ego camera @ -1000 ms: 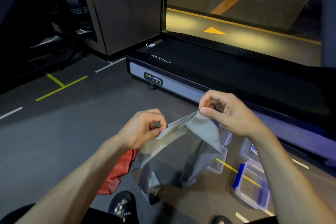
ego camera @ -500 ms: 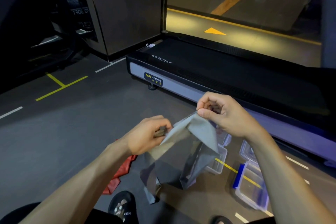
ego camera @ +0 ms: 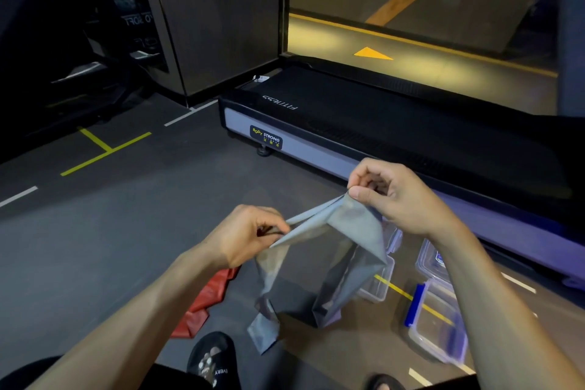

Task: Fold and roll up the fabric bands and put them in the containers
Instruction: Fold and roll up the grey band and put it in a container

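- Step in hand: folding. The grey fabric band (ego camera: 345, 250) is held up in the air above the floor (ego camera: 95, 247), in front of the seated person, with its loose ends hanging down toward the floor between the feet.
- Left hand (ego camera: 247, 236): fingers curled, pinching the left end of the band's top edge between thumb and fingertips.
- Right hand (ego camera: 392, 196): fingers curled, pinching the raised right corner of the same edge; this corner sits higher and farther from the body than the left one.
- The top edge runs taut between the two hands; the layers below it hang uneven and creased, so the fold does not look squared up yet.
- Next move, as a judgement: bring the hanging layers into line with the pinched edge, flatten the band into a narrow strip, then roll it from one end. Rolling before the edges match would likely give a loose, lopsided roll.
- Count, fabric bands: two in view. One grey, in the hands; one red band (ego camera: 205, 304) lying crumpled on the floor, below the left forearm.
- Count, containers: three clear plastic boxes appear on the floor at right: one behind the hanging grey band (ego camera: 378, 285), one near the treadmill (ego camera: 427, 260), one with blue clips nearest the viewer (ego camera: 440, 326). Overlap makes the exact count uncertain.
- All visible containers look unfilled.
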A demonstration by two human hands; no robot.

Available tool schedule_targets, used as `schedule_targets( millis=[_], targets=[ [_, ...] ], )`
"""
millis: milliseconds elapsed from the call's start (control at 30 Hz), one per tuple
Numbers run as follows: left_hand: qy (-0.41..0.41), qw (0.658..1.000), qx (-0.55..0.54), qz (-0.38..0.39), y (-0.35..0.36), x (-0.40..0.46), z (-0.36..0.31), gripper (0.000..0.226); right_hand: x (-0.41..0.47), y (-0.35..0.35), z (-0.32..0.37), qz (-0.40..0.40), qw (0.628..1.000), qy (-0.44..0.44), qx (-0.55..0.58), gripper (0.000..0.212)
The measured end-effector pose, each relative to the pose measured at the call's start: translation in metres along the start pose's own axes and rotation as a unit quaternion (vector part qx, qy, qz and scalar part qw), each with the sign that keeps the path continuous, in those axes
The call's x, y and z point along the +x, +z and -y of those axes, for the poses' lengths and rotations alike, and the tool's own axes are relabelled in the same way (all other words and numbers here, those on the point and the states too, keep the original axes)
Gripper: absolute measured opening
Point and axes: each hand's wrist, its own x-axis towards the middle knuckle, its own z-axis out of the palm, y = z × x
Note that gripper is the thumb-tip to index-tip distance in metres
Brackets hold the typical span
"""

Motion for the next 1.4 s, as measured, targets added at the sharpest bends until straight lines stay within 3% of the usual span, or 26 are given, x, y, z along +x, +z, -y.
schedule_targets(
  millis=[300, 533, 633, 733, 833, 933, 1067, 1400],
  targets=[
    [-0.025, 0.999, -0.023, 0.029, -0.007, -0.008, -0.005, 0.043, -0.001, -0.002, -0.009, -0.025, 0.999, 0.027, -0.018, 0.016],
    [-0.075, 0.995, -0.055, -0.021, 0.003, -0.007, -0.005, 0.021, -0.002, 0.0, 0.005, -0.015, 1.0, 0.01, 0.007, 0.014],
    [-0.11, 0.992, -0.062, 0.008, 0.012, -0.008, 0.0, 0.014, 0.0, 0.005, 0.014, -0.001, 1.0, -0.006, 0.015, 0.013],
    [-0.13, 0.988, -0.065, 0.059, 0.017, -0.008, 0.0, 0.026, 0.002, 0.009, 0.021, 0.002, 1.0, -0.008, 0.02, 0.012],
    [-0.098, 0.991, -0.032, 0.082, 0.024, -0.01, -0.003, 0.03, 0.004, 0.011, 0.024, -0.004, 1.0, 0.0, 0.02, 0.01],
    [-0.08, 0.997, 0.003, 0.014, 0.029, -0.011, -0.003, 0.035, 0.005, 0.01, 0.024, -0.011, 1.0, 0.004, 0.016, 0.011],
    [-0.051, 0.998, -0.006, -0.027, 0.029, -0.009, 0.004, 0.018, 0.004, 0.005, 0.013, -0.03, 0.999, 0.017, 0.004, 0.014],
    [-0.033, 0.999, 0.028, -0.018, 0.015, -0.011, 0.01, 0.045, 0.0, 0.004, -0.008, -0.066, 0.996, 0.043, -0.034, 0.014]
  ],
)
